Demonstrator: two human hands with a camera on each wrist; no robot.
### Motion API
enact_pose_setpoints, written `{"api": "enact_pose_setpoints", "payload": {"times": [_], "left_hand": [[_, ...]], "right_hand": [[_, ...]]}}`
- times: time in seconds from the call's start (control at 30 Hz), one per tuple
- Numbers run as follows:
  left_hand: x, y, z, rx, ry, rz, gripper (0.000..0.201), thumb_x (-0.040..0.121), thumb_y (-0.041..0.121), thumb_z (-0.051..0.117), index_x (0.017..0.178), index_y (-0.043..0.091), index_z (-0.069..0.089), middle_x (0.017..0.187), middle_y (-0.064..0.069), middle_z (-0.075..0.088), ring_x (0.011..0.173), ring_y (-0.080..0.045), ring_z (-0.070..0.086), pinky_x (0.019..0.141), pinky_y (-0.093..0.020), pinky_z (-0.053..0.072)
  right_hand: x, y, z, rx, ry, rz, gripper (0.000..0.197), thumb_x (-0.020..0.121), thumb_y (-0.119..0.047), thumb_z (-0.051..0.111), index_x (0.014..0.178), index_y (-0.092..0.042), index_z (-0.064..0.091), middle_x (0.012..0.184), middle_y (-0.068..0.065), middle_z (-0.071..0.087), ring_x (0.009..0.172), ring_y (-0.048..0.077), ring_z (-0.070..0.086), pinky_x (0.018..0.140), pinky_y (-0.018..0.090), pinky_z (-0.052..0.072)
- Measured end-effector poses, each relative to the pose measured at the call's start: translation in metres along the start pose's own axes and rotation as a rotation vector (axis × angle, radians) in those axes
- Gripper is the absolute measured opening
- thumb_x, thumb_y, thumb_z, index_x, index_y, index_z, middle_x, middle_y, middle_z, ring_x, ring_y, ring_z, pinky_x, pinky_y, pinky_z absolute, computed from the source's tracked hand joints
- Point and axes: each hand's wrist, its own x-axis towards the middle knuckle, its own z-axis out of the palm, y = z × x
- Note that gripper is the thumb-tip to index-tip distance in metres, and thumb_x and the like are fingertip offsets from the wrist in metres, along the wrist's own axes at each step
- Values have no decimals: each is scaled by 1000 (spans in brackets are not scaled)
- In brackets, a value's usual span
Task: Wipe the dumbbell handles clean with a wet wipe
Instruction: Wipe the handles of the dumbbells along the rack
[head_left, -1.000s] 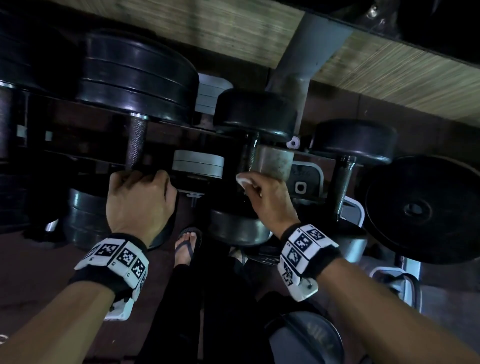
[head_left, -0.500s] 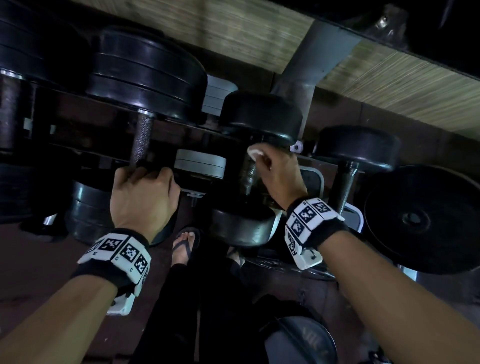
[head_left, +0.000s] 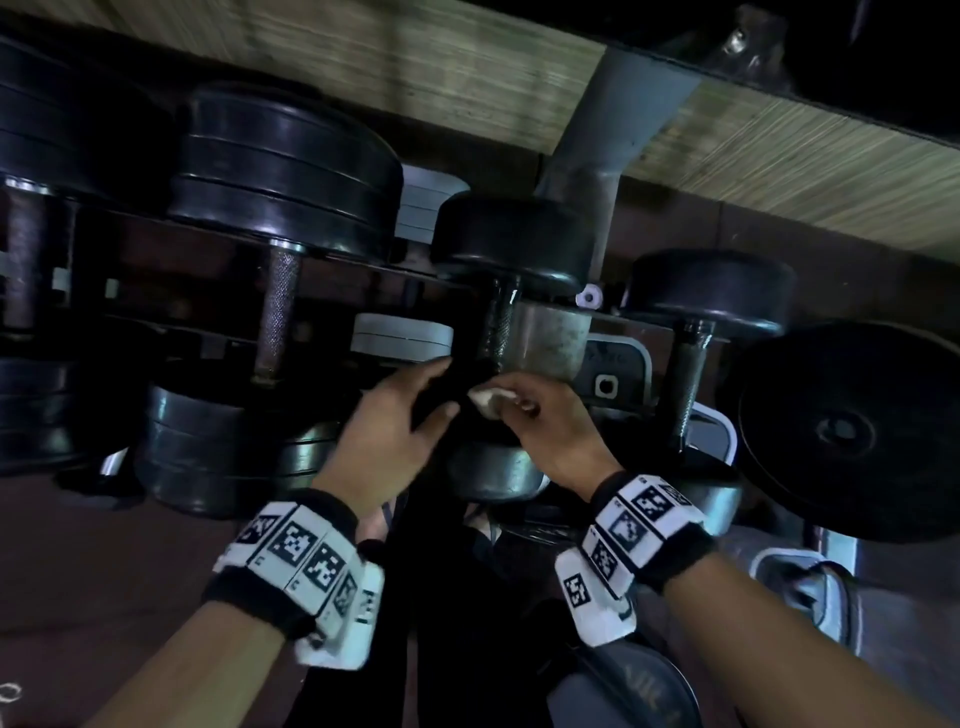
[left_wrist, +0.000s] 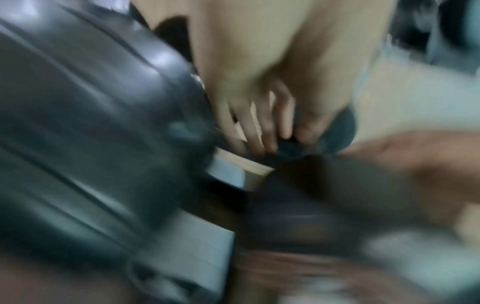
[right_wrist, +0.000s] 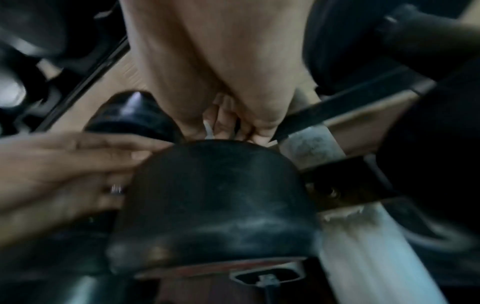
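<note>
The right hand (head_left: 545, 431) pinches a small crumpled white wet wipe (head_left: 485, 402) between thumb and curled fingers, at the lower end of the knurled handle (head_left: 497, 332) of the middle dumbbell (head_left: 511, 244), just above that dumbbell's near head (head_left: 493, 470). In the right wrist view a sliver of the wipe shows between the fingertips, right at the top edge of the rounded black head; whether the wipe touches the handle itself cannot be told. The left hand (head_left: 395, 421) is beside it on the left, fingers extended and spread, thumb pointing toward the wipe, gripping nothing; its fingertips reach toward the same dumbbell's lower handle, but contact cannot be judged, and the left wrist view is too blurred to help. To the left lies a larger dumbbell (head_left: 280, 171) built of stacked black plates with a bare knurled handle (head_left: 278, 317), and to the right a smaller dumbbell (head_left: 709, 291) with its own dark handle. All 3 lie on a dark rack (head_left: 130, 306) with their handles pointing away from the person. A large black weight plate (head_left: 852, 431) stands at the far right, and a grey post (head_left: 602, 156) rises behind the middle dumbbell against a pale woven wall. Both wrists wear black bands with white coded tags (head_left: 306, 551).
</note>
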Motion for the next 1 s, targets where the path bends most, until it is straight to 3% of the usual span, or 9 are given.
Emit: {"api": "enact_pose_setpoints", "payload": {"times": [0.1,0.27,0.4,0.5,0.57,0.63,0.7,0.83,1.0], "left_hand": [[4,21,20,-353,-128,-43,49,94,18,65,141,18,52,133,6,61,120,-2,58,102,-13,41],[33,24,28,-315,10,-119,20,87,12,73,107,14,73,100,-1,73,91,-20,69,89,-35,55],[70,17,16,-116,330,-178,22,87,13,73,109,10,75,102,-7,74,90,-14,65,78,-8,43],[96,31,17,37,317,-84,26,92,14,67,117,9,72,110,-6,73,98,-14,66,80,-5,40],[100,39,23,150,277,-44,21,96,14,61,113,12,73,103,-1,72,93,-17,67,80,-11,47],[90,38,26,245,241,43,21,95,14,54,101,13,74,88,-5,73,79,-23,68,78,-32,56],[70,26,30,310,134,121,20,91,7,53,83,9,72,76,-8,70,70,-25,65,71,-41,54],[50,16,30,239,-56,-24,19,92,0,60,75,4,66,79,-12,68,75,-24,61,72,-34,46],[81,25,23,26,210,-104,15,89,7,67,99,12,77,91,-3,76,79,-14,69,82,-18,53]], "right_hand": [[-13,-8,-5,184,-15,30,22,97,-8,59,112,-19,71,107,-6,74,102,9,67,95,24,50],[-33,-7,-22,380,49,81,24,99,-4,56,116,-19,64,99,4,76,96,10,71,89,23,53],[-57,16,-70,155,331,64,21,101,-12,54,113,-25,65,90,-6,75,89,4,70,81,20,52],[-73,47,-102,-24,550,82,15,101,-21,55,110,-25,67,86,-13,71,85,4,69,78,25,53],[-76,70,-103,-120,609,127,16,101,-25,53,108,-25,68,85,-13,70,85,12,68,76,31,51],[-77,87,-93,-272,648,173,26,97,-33,48,105,-23,71,90,1,73,88,29,68,76,37,49],[-78,94,-84,-353,748,152,37,89,-37,42,99,-21,73,89,8,73,85,37,66,75,40,48],[-75,98,-83,-345,818,123,32,87,-35,44,90,-19,73,80,8,71,77,37,65,67,38,46],[-75,97,-82,-345,848,104,20,87,-23,54,86,-15,72,75,8,69,72,36,64,66,37,46]]}}
